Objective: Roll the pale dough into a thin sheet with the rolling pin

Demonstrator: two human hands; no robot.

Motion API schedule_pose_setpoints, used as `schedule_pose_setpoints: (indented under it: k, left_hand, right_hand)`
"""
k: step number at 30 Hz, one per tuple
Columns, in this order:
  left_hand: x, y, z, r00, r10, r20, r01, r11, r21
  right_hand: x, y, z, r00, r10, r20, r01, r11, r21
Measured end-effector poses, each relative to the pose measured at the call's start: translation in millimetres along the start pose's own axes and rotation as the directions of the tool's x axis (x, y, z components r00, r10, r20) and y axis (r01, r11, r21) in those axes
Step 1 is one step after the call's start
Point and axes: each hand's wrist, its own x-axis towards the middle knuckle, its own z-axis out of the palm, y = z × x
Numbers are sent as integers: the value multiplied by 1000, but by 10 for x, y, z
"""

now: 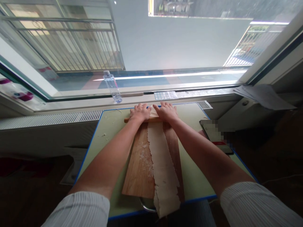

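Note:
A long strip of rolled dough lies lengthwise on a wooden board. Its near end hangs past the board's near edge, and its sides are ragged. Across the far part of the dough rests a wooden rolling pin. My left hand presses down on the pin's left side, fingers bent over it. On the right side my right hand grips it likewise, the thumbs pointing towards each other. The dough beyond the pin is partly hidden by my hands. White flour dusts the board's left half.
The board lies on a pale green table with blue edges and a few dough scraps. A clear bottle stands on the windowsill. At the table's right edge is a dark-edged flat object, partly blurred out. Papers lie at the right.

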Motion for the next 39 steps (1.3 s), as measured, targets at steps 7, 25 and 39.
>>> schedule_pose_setpoints:
  k: [7, 25, 39]
  left_hand:
    - [-203, 16, -6, 999, 13, -36, -12, 1000, 27]
    - [-1872, -143, 36, 978, 189, -94, -184, 981, 56]
    - [-1731, 2, 140, 983, 84, -162, -62, 989, 138]
  right_hand:
    - [-181, -24, -5, 998, 43, -48, -40, 997, 70]
    - [-1811, -2, -16, 992, -108, -64, 107, 994, -21]
    - [-1539, -7, 89, 991, -65, -119, 58, 997, -59]
